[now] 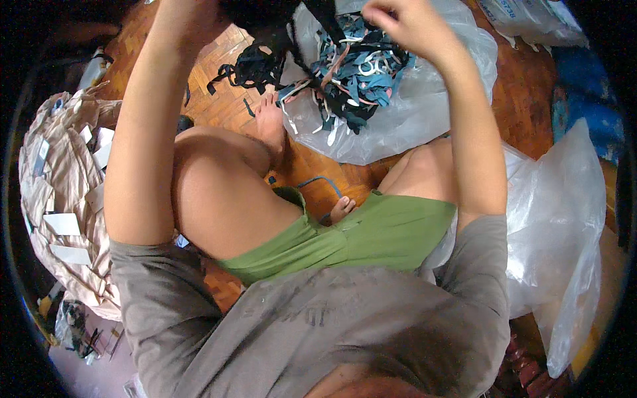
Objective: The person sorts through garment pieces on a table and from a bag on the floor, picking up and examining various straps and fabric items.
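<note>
Cloth (262,12), black, hangs at the upper left of the strip heap (375,69). Farther left, the left hand (204,18) borders it; well apart, upper right of the heap, the right hand (401,23) is half-curled. I cannot tell either's grip.

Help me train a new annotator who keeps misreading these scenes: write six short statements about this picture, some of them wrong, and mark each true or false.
1. Clear plastic shows alongside the pile of fabric strips. True.
2. The person's shorts are red. False: the shorts are green.
3. The left hand is near the top edge, close to black cloth. True.
4. The right hand rests on a knee. False: the right hand is raised near the top edge.
5. Beige cloth with white tags lies on the person's left. True.
6. The floor is grey carpet. False: the floor is brown wood.
</note>
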